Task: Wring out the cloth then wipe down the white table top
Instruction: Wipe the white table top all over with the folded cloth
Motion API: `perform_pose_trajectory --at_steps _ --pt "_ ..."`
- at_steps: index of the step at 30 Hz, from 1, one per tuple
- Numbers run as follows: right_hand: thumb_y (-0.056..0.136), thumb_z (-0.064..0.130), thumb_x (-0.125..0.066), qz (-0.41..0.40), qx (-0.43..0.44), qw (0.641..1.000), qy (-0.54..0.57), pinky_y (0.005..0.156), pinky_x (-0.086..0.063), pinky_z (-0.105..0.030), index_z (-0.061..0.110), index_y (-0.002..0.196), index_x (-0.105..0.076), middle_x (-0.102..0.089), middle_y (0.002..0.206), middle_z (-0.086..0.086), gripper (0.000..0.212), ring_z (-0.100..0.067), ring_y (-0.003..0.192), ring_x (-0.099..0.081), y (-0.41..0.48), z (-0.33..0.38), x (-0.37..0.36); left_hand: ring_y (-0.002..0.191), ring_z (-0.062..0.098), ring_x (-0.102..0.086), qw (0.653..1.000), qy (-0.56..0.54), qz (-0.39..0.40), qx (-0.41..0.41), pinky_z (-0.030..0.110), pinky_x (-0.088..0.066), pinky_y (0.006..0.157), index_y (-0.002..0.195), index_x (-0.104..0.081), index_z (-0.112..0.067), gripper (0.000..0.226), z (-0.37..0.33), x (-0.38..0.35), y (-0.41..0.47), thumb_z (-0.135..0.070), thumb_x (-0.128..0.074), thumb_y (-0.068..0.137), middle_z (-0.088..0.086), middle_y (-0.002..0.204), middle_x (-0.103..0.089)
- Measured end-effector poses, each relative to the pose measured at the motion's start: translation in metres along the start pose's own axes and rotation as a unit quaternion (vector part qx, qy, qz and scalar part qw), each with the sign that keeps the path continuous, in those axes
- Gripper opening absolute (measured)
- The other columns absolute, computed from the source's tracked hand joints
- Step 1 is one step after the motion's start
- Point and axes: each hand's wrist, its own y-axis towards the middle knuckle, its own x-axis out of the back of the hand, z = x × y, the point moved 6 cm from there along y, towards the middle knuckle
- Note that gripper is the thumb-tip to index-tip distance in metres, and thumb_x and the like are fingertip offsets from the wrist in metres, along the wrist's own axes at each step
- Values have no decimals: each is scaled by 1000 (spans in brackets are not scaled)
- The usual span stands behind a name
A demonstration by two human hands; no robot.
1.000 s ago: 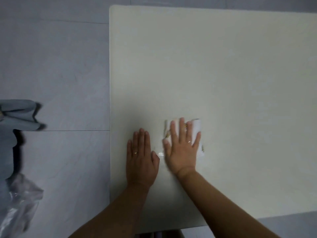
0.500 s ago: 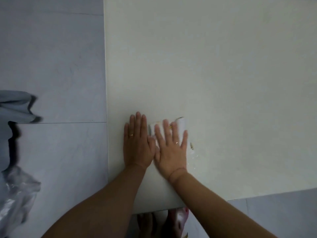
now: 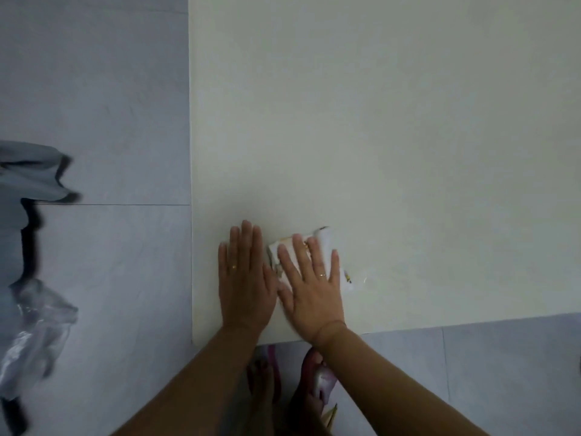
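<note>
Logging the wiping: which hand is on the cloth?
The right hand, pressed flat on the white cloth; the left hand rests on the bare table top beside it.

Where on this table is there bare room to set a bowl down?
Crowded only at the near left corner: left hand flat, right hand pressing the cloth. Beyond them and right of the cloth, the table is bare.

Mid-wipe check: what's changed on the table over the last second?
The right hand slid the cloth leftward, up beside the left hand, then both drew back toward the near edge of the table top. Both palms stay flat; nothing gripped or released.
</note>
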Motion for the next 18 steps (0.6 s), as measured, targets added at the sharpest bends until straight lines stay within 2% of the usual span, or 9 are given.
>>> perform_pose_trajectory --at_steps 2,3,6,9,10,12,15,16,18 --pt "96 47 -26 -1 55 998 -20 114 -8 -54 30 149 -18 -11 158 0 57 -26 146 -11 -5 -23 2 144 33 -23 1000 7 10 -8 47 -16 118 147 -26 -1 57 1 -5 -30 -22 -29 94 18 154 -25" --pt "96 47 -23 0 42 999 -33 115 -6 -53 31 150 -14 -8 158 2 57 -24 146 -9 -3 -40 4 143 33 -24 1000 12 14 -9 47 -17 117 147 -26 -1 57 2 -7 -38 -21 -30 93 18 154 -26" --pt "94 51 -12 -5 -113 994 -2 117 7 -48 33 149 0 6 158 6 59 -17 146 8 2 -84 8 145 31 -20 1000 17 18 0 45 -16 118 148 -24 -2 59 4 -10 -39 -21 -30 92 17 155 -24" --pt "93 50 -11 -28 -233 971 49 116 7 -52 30 150 0 6 159 1 62 -20 145 12 -13 -59 2 144 30 -20 999 18 31 6 46 -16 118 148 -26 -1 60 4 -13 -39 -22 -31 91 17 155 -25" --pt "93 48 -14 -27 -219 974 51 115 3 -55 27 151 -5 2 159 -2 63 -24 146 6 -22 -37 -2 144 31 -22 999 21 37 4 46 -16 117 147 -26 -1 61 5 -13 -39 -22 -31 90 18 155 -26" --pt "95 47 -21 -9 -109 993 32 113 -5 -58 24 150 -17 -11 158 -6 60 -31 146 -8 -43 6 -12 142 33 -25 999 28 41 -3 46 -16 117 146 -28 1 60 5 -13 -38 -23 -30 91 20 153 -28" --pt "95 47 -29 2 62 998 -13 112 -12 -55 28 148 -25 -17 157 -2 57 -28 145 -15 -56 -3 -14 142 34 -27 999 30 34 -11 45 -15 117 145 -31 2 60 5 -11 -37 -23 -31 91 20 152 -29" --pt "94 47 -29 1 70 997 -29 113 -12 -54 29 148 -24 -16 157 0 57 -27 145 -16 -57 -22 -12 142 33 -26 999 31 32 -12 45 -15 117 145 -31 1 60 5 -10 -38 -22 -31 89 19 153 -28" --pt "94 48 -21 -4 -9 999 -52 114 -6 -52 28 149 -16 -10 158 0 59 -26 146 -11 -60 -74 -4 144 31 -23 999 33 34 -11 45 -14 118 147 -27 0 62 6 -10 -39 -22 -30 89 18 155 -25"
